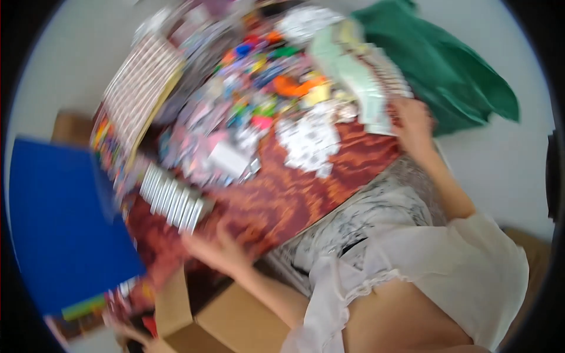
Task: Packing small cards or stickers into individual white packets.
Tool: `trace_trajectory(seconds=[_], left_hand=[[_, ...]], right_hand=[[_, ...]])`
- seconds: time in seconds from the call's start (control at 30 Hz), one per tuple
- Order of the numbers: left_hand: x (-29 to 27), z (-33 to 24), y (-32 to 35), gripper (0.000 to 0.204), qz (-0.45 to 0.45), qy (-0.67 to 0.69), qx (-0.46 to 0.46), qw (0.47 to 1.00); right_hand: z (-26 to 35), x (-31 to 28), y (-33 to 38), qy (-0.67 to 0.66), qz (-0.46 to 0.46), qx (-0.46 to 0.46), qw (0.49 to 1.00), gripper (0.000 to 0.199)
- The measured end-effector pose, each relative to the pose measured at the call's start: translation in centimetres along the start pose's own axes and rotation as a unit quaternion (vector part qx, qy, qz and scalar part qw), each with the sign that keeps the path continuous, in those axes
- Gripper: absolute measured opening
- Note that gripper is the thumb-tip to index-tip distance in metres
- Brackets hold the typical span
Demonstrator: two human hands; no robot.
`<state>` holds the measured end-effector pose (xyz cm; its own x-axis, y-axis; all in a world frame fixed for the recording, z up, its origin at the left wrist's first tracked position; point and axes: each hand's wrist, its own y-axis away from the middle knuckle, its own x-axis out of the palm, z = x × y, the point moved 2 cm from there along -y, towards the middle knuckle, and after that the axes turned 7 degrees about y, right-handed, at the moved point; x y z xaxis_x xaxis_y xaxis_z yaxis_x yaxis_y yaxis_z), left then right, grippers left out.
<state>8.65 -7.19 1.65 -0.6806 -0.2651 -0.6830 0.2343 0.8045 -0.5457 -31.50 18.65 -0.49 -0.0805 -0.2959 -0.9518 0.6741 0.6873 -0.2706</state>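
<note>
My left hand (216, 252) is over the front edge of the red marbled table (271, 215), thumb apart from the fingers, with nothing seen in it. Just beyond its fingertips lies a row of silver, flat-edged pieces (173, 197). On the right, my right hand (414, 122) is at the near end of a long row of pale green and white packets (368, 91). Its fingers are smeared by motion, so I cannot make out whether they grip the packets. A pile of small white printed pieces (310, 138) lies between the two hands.
Small colourful items (259, 79) heap up across the table's far side. A checked box (141, 88) leans at the left, near a blue panel (65, 223). Green cloth or bag (435, 65) lies far right. An open cardboard box (241, 317) stands below; another person's hand (132, 335) shows lower left.
</note>
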Motion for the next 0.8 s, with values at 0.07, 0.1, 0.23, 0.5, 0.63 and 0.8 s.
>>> trace_trajectory(seconds=[0.07,0.1,0.23,0.5,0.63,0.8], left_hand=[[0.3,0.1,1.1,0.073,0.047,-0.039,0.032,0.998],[0.5,-1.5,1.1,0.069,0.063,0.001,-0.004,0.998],[-0.6,-4.3,1.9,0.066,0.104,0.102,-0.089,0.985],[0.1,-10.2,2.8,0.067,0.291,0.303,-0.03,0.907],[1.7,-13.1,4.2,0.084,0.396,0.414,-0.006,0.819],[2.4,-13.9,3.5,0.083,0.593,0.522,-0.17,0.589]], right_hand=[[0.2,-1.2,0.0,-0.023,-0.059,-0.037,0.997,0.072],[-0.9,-1.0,0.1,-0.01,-0.078,-0.05,0.996,0.072],[-5.6,1.6,-1.5,-0.221,-0.026,0.029,0.974,0.024],[-2.0,-2.3,-4.5,-0.261,0.006,-0.132,0.956,0.003],[12.5,-6.7,-1.7,-0.191,0.055,-0.415,0.888,0.009],[20.3,-9.6,0.5,-0.265,0.131,-0.58,0.759,0.015]])
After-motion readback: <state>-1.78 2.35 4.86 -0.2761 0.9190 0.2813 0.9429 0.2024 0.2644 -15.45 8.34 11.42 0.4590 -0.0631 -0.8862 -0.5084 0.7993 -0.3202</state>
